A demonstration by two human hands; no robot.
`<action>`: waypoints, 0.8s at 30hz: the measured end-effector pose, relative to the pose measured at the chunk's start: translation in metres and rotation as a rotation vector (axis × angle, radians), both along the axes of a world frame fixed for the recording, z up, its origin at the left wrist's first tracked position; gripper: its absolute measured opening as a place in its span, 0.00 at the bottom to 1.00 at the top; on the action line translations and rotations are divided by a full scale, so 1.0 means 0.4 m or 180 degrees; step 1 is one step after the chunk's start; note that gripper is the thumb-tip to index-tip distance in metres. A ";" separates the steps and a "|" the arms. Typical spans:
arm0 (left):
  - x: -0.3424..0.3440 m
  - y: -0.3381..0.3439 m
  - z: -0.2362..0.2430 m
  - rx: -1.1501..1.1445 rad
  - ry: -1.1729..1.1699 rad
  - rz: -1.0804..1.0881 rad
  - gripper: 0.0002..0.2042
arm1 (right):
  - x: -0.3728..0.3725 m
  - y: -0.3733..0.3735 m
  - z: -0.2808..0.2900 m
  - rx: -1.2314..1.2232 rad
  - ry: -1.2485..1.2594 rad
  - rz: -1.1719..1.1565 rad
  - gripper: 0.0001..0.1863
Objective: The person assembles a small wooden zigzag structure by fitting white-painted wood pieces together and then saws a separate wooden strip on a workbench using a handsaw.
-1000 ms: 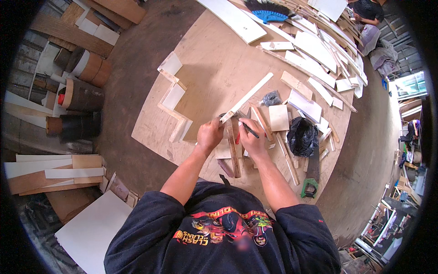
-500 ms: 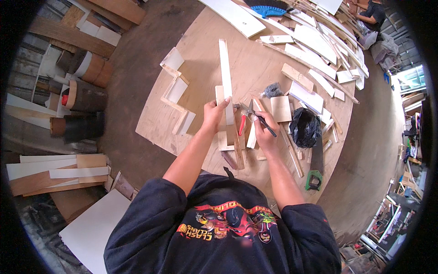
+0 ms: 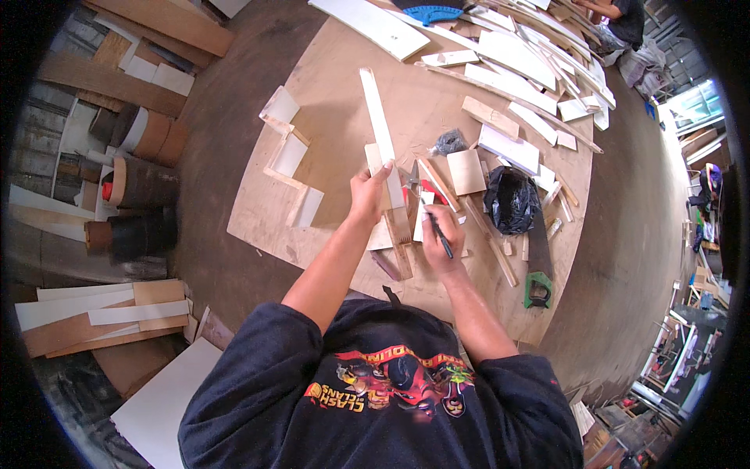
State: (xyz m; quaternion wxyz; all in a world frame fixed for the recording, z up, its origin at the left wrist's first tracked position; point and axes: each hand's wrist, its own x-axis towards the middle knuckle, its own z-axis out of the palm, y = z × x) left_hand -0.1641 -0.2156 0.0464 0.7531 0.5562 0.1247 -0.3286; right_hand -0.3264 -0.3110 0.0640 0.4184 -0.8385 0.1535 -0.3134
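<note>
As the left hand (image 3: 370, 193) pinches a white strip (image 3: 376, 117) near the table's (image 3: 332, 94) centre, the right hand (image 3: 451, 238) clasps a dark pen (image 3: 445, 246) toward the strip's five o'clock; a stepped frame (image 3: 291, 156) at nine o'clock appears assembled, while the strip looks unattached and offcuts (image 3: 519, 59) lie loose at one o'clock.

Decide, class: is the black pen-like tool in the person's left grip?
No, the right grip holds the black pen-like tool, while the left grip holds a white strip.
</note>
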 end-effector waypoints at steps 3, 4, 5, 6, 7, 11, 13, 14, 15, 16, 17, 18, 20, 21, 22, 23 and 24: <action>-0.036 -0.006 -0.012 -0.0030 -0.0214 -0.0258 0.12 | -0.043 -0.079 -0.091 -0.0523 0.0305 -0.0443 0.09; -0.049 -0.013 -0.020 -0.0097 -0.0267 -0.0404 0.12 | -0.075 -0.112 -0.131 -0.0805 0.0693 -0.0401 0.11; -0.064 -0.022 -0.025 -0.0104 -0.0274 -0.0451 0.12 | -0.106 -0.139 -0.164 -0.1077 0.1084 -0.0357 0.12; -0.082 -0.030 -0.028 0.0026 -0.0443 -0.0538 0.12 | -0.131 -0.160 -0.179 -0.1066 0.1081 -0.0414 0.12; -0.100 -0.039 -0.031 0.0154 -0.0615 -0.0623 0.13 | -0.154 -0.179 -0.195 -0.1216 0.1358 -0.0301 0.15; -0.160 -0.076 -0.029 0.0492 -0.0992 -0.0751 0.14 | -0.179 -0.209 -0.270 -0.1653 0.1797 -0.0254 0.23; -0.178 -0.086 -0.072 0.0520 -0.1169 -0.0783 0.14 | -0.175 -0.217 -0.288 -0.1519 0.2020 -0.0131 0.24; -0.185 -0.089 -0.080 0.0822 -0.1401 -0.0873 0.15 | -0.165 -0.213 -0.282 -0.1576 0.2169 0.0051 0.25; -0.190 -0.091 -0.087 0.1124 -0.1634 -0.0959 0.15 | -0.151 -0.211 -0.279 -0.1632 0.2316 0.0237 0.26; -0.195 -0.090 -0.094 0.1140 -0.1724 -0.0922 0.17 | -0.132 -0.214 -0.291 -0.1464 0.2665 0.0427 0.27; -0.196 -0.085 -0.098 0.1155 -0.1730 -0.0932 0.17 | -0.112 -0.215 -0.294 -0.1445 0.2659 0.0425 0.27; -0.196 -0.083 -0.099 0.1329 -0.1821 -0.0920 0.17 | -0.094 -0.219 -0.293 -0.1665 0.2501 0.0473 0.29; -0.200 -0.079 -0.095 0.1486 -0.1911 -0.0872 0.18 | -0.060 -0.236 -0.298 -0.1820 0.2263 0.0527 0.28; -0.204 -0.080 -0.090 0.1476 -0.1919 -0.0889 0.18 | -0.046 -0.249 -0.305 -0.1817 0.2267 0.0506 0.28; -0.208 -0.080 -0.085 0.1520 -0.1874 -0.0919 0.17 | -0.033 -0.261 -0.310 -0.1968 0.2320 0.0476 0.27; -0.207 -0.074 -0.079 0.1581 -0.1833 -0.0927 0.17 | -0.011 -0.267 -0.306 -0.2119 0.2354 0.0467 0.26; -0.209 -0.072 -0.078 0.1586 -0.1842 -0.0923 0.17 | 0.006 -0.275 -0.291 -0.2052 0.2505 0.0552 0.25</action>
